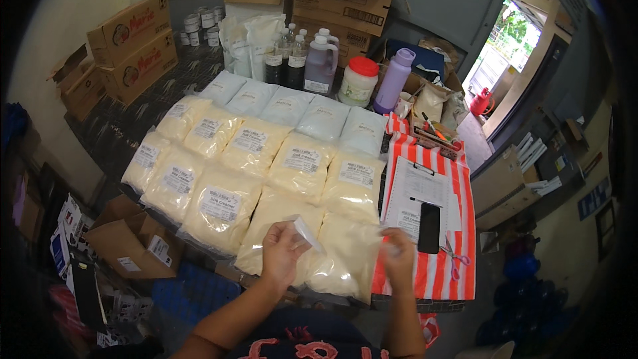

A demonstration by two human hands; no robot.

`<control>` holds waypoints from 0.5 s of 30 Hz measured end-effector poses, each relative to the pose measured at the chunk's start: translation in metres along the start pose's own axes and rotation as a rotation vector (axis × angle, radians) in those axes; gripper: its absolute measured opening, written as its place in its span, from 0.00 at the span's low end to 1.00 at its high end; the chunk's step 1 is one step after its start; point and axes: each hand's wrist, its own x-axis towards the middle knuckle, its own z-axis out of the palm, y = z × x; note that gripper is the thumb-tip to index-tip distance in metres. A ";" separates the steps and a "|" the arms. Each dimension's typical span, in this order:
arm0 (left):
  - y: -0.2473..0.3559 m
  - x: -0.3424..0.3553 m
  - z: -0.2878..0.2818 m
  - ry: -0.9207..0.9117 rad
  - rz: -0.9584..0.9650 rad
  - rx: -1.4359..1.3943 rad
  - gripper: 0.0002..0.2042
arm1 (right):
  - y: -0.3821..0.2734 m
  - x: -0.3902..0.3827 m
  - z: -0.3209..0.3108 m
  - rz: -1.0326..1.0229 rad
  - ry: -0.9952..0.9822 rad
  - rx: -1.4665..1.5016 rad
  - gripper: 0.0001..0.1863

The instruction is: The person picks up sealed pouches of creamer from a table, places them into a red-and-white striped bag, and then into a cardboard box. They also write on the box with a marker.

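Observation:
My left hand (279, 254) pinches a small white label (308, 234), bent and partly see-through, above the front row of powder bags. Beneath it lies a clear plastic bag of cream-coloured powder (260, 231) with no label showing. A second plain bag (345, 252) lies to its right, near my right hand (397, 256). Motion smears the fingers of that hand, so what they hold, if anything, is unclear. Other cream bags, such as this labelled bag (220, 209), carry white printed labels and lie in two rows on the table.
Behind the cream bags runs a row of pale blue-white bags (286, 108). Bottles, a red-lidded jar (359, 82) and a purple flask (395, 80) stand farther back. On the right, a striped cloth (458, 179) bears papers, a black phone (429, 227) and scissors (456, 262). An open carton (129, 236) sits left.

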 end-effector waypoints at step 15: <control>0.019 0.005 -0.029 -0.239 0.286 0.316 0.17 | -0.036 -0.007 0.114 -0.070 -0.053 -0.009 0.09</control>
